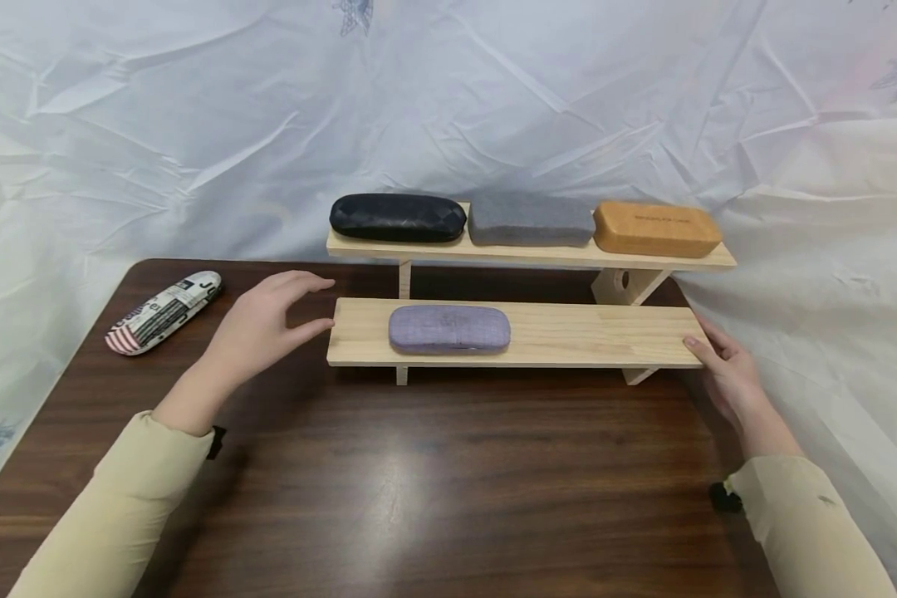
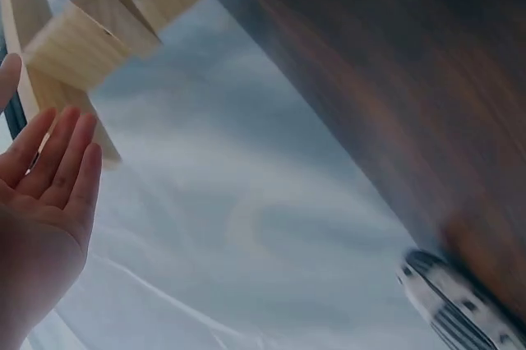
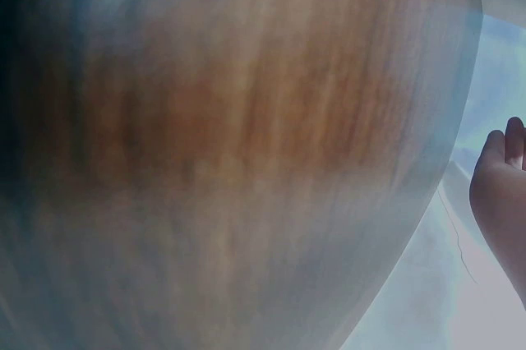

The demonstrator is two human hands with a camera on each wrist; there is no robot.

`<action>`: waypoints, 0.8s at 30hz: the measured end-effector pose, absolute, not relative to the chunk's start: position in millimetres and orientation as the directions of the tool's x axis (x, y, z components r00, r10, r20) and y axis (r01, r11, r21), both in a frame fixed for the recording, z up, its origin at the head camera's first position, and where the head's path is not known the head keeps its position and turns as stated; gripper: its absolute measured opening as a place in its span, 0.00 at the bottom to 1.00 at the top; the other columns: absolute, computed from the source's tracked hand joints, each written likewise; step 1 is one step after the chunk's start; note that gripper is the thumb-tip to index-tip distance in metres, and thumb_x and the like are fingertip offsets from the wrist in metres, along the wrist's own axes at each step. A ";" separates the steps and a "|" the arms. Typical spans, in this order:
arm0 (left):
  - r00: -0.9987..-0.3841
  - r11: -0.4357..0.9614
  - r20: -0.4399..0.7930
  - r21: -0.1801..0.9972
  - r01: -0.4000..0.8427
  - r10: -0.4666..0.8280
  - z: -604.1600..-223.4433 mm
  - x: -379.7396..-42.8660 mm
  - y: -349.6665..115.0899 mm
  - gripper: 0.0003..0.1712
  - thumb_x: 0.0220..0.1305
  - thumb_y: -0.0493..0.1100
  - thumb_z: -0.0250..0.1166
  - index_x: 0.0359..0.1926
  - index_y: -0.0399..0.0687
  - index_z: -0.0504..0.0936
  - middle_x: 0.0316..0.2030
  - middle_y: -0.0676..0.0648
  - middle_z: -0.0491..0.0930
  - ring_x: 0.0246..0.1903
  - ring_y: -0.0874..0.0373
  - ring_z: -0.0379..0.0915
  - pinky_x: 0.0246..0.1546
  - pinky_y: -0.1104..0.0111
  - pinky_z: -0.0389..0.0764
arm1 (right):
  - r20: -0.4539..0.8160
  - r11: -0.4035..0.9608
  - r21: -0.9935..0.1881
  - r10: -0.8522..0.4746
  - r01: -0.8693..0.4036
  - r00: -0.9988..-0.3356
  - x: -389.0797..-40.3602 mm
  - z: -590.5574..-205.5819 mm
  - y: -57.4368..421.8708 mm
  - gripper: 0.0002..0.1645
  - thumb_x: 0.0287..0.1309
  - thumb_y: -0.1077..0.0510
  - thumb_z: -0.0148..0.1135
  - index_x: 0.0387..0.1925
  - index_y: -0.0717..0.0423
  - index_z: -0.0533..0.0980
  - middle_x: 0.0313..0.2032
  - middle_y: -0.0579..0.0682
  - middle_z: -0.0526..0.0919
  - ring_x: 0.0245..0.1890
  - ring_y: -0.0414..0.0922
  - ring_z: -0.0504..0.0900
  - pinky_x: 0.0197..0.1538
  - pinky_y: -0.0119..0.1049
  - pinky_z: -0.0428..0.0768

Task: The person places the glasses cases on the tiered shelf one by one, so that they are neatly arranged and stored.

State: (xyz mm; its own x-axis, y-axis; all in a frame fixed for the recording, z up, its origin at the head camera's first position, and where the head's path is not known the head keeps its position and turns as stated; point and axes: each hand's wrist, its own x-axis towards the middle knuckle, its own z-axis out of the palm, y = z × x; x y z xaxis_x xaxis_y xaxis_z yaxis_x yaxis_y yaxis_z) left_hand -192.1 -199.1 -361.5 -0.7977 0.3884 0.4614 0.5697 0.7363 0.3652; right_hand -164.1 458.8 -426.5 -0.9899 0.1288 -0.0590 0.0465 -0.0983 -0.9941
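A two-tier wooden shelf stands on the table. On its lower board lies a purple glasses case, left of the middle. The upper board bears a black glasses case, a grey case and a tan case in a row. My right hand holds the lower board's right end, thumb on top, the other fingers partly hidden past the edge. At the opposite end, my left hand is spread with thumb and fingers apart, thumb tip right at the board's edge.
A newspaper-print glasses case with red stripes lies on the brown table, left of the left hand. White cloth hangs behind the table and along its right side, close to the right hand.
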 end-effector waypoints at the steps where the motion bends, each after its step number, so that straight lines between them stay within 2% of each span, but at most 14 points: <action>1: -0.801 0.743 0.461 0.362 0.563 0.383 -361.9 -191.1 -204.4 0.29 0.60 0.39 0.81 0.61 0.42 0.85 0.57 0.39 0.86 0.60 0.40 0.79 0.61 0.45 0.79 | -0.065 -0.095 -0.994 0.131 0.053 -0.989 -164.0 -426.4 458.7 0.39 0.77 0.62 0.60 0.82 0.44 0.59 0.79 0.37 0.64 0.67 0.28 0.71 0.68 0.15 0.70; 5: -0.816 0.772 0.460 0.353 0.529 0.350 -363.9 -188.2 -225.9 0.30 0.58 0.39 0.82 0.61 0.41 0.85 0.57 0.38 0.85 0.59 0.39 0.80 0.59 0.44 0.80 | -0.092 -0.078 -0.994 0.135 0.082 -0.987 -164.0 -425.9 458.3 0.41 0.78 0.60 0.59 0.84 0.45 0.55 0.85 0.39 0.52 0.73 0.31 0.64 0.78 0.20 0.57; 10: -0.831 0.796 0.468 0.357 0.489 0.300 -369.7 -188.2 -254.3 0.31 0.57 0.37 0.81 0.62 0.39 0.84 0.57 0.35 0.85 0.57 0.36 0.80 0.54 0.42 0.79 | -0.104 -0.079 -0.992 0.139 0.094 -0.985 -165.2 -425.6 458.5 0.42 0.78 0.60 0.59 0.84 0.44 0.54 0.86 0.42 0.46 0.79 0.34 0.57 0.81 0.23 0.51; 12: -0.834 0.798 0.475 0.366 0.478 0.282 -373.8 -189.8 -266.6 0.31 0.56 0.36 0.82 0.62 0.39 0.84 0.57 0.34 0.85 0.56 0.36 0.80 0.54 0.44 0.79 | -0.101 -0.079 -0.993 0.138 0.090 -0.985 -165.3 -425.5 458.6 0.41 0.78 0.60 0.59 0.84 0.44 0.54 0.86 0.42 0.46 0.79 0.34 0.56 0.80 0.23 0.52; 15: -0.844 0.805 0.471 0.381 0.456 0.255 -379.2 -190.6 -284.3 0.32 0.56 0.35 0.81 0.62 0.39 0.84 0.57 0.35 0.84 0.57 0.37 0.79 0.55 0.46 0.77 | -0.090 -0.081 -0.994 0.138 0.079 -0.986 -164.7 -425.8 458.4 0.41 0.78 0.61 0.59 0.84 0.45 0.55 0.85 0.39 0.51 0.76 0.33 0.61 0.78 0.21 0.57; 20: -0.881 0.843 0.429 0.383 0.378 0.200 -384.4 -187.5 -309.2 0.33 0.57 0.35 0.81 0.63 0.39 0.83 0.62 0.32 0.81 0.62 0.33 0.75 0.59 0.39 0.73 | -0.074 -0.083 -0.994 0.135 0.063 -0.988 -163.6 -425.8 457.8 0.41 0.77 0.61 0.60 0.83 0.46 0.57 0.82 0.39 0.59 0.66 0.27 0.71 0.75 0.18 0.62; 24: -0.894 0.857 0.414 0.387 0.341 0.169 -387.1 -186.2 -325.1 0.32 0.58 0.35 0.80 0.64 0.37 0.82 0.61 0.29 0.81 0.61 0.30 0.73 0.60 0.36 0.71 | -0.057 -0.099 -0.994 0.129 0.045 -0.990 -163.4 -425.7 457.8 0.40 0.77 0.62 0.60 0.83 0.47 0.58 0.79 0.39 0.64 0.60 0.24 0.75 0.67 0.15 0.71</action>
State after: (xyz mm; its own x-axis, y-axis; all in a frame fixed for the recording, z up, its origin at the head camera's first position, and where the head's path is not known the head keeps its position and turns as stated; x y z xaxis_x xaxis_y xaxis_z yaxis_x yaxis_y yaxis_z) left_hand -186.2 -325.1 -387.1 -0.8943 0.1687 0.4145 0.3410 0.8567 0.3871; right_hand -163.4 457.8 -425.7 -0.9900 0.1285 -0.0573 0.0446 -0.0993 -0.9941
